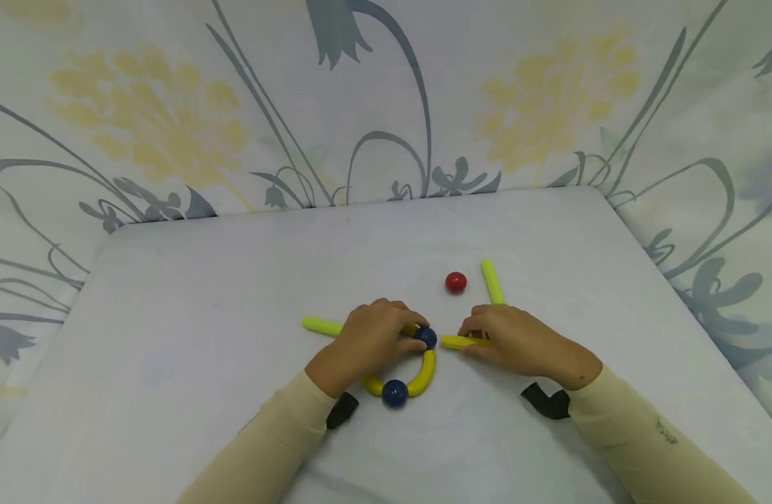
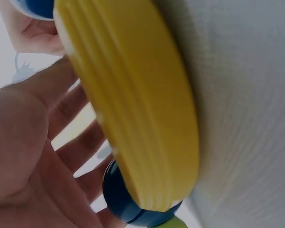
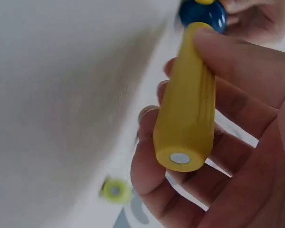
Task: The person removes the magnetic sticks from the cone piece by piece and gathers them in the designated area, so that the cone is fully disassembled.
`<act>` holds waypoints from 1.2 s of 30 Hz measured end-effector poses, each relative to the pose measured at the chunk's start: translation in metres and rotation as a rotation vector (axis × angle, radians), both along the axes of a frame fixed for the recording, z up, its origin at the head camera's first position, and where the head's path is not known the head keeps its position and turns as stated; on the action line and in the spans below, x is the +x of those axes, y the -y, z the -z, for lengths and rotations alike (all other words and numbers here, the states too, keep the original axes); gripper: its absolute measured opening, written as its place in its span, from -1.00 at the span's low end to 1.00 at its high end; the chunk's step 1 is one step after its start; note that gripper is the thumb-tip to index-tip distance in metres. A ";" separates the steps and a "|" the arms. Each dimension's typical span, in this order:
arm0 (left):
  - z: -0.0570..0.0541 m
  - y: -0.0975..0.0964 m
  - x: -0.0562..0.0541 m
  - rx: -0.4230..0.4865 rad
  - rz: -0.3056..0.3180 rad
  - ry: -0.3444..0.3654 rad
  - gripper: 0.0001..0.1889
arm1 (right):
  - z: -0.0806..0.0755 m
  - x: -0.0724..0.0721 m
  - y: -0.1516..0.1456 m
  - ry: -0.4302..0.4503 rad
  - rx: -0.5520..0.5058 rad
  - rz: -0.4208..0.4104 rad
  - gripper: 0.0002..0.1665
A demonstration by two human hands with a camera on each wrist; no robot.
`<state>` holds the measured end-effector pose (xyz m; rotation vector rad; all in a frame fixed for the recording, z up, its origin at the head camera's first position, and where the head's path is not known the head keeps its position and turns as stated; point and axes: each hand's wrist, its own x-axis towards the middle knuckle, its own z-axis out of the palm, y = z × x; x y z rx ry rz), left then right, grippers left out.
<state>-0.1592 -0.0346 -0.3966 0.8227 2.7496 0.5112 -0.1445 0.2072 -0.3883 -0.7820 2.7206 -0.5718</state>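
Note:
My left hand point(image 1: 372, 340) pinches a dark blue ball point(image 1: 426, 338) between thumb and fingers. That ball sits in a ring of curved yellow rods point(image 1: 423, 378), partly hidden under the hand. A second blue ball point(image 1: 395, 393) joins the ring at its near side. In the left wrist view a curved yellow rod point(image 2: 137, 104) fills the middle, with another blue ball point(image 2: 118, 194) at its lower end. To the right, my right hand point(image 1: 518, 341) holds a yellow rod point(image 3: 187, 104) with a pale round disc in its end. Its far tip points at the pinched ball, a small gap apart in the head view.
A red ball point(image 1: 455, 283) lies beyond the hands. One yellow-green rod point(image 1: 493, 281) lies behind the right hand, and another point(image 1: 321, 325) sticks out left of the left hand. Black wrist-worn pieces point(image 1: 546, 402) show at the sleeves. Patterned cloth point(image 1: 386, 105) rises behind the white table point(image 1: 190, 315).

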 end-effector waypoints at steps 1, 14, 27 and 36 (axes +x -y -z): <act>-0.001 0.000 0.000 0.000 -0.002 0.006 -0.62 | -0.003 0.000 -0.002 0.000 0.000 0.015 -0.80; 0.001 0.004 0.002 0.004 -0.040 0.062 -0.62 | -0.008 -0.036 -0.040 -0.187 -0.137 0.383 -0.74; 0.002 0.003 0.000 0.029 -0.017 0.042 -0.62 | 0.002 -0.081 -0.059 0.139 0.014 0.446 -0.48; 0.002 0.002 -0.001 0.019 -0.034 0.053 -0.63 | 0.007 -0.083 -0.058 0.183 0.009 0.460 -0.49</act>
